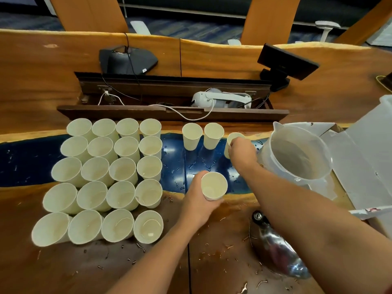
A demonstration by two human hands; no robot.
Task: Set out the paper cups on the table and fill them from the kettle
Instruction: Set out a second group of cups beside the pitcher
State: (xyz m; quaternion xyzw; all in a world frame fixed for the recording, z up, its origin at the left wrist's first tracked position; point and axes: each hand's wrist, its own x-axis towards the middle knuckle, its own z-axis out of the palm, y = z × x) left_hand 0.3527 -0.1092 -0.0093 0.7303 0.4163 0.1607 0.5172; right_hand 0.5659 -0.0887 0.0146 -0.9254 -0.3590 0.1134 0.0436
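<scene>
Several white paper cups (123, 168) stand in a tight grid on the left of the wooden table (42, 81); those in the near rows hold some water. Two more cups (192, 135) stand apart in a row further right. My right hand (241, 152) grips a third cup (233, 136) at the end of that row, fingers over its rim. My left hand (197, 200) holds a short stack of nested cups (213, 186) above the table's blue strip. The steel kettle (275, 249) sits at the near right, partly hidden under my right forearm.
A clear plastic pitcher (297, 155) stands right of the cup row, close to my right hand. Beside it lies an open white box (364, 158). Behind the cups is a cable trough with a white headset (220, 99), a conference speaker (127, 59) and a small black screen (286, 61). Water drops wet the blue strip.
</scene>
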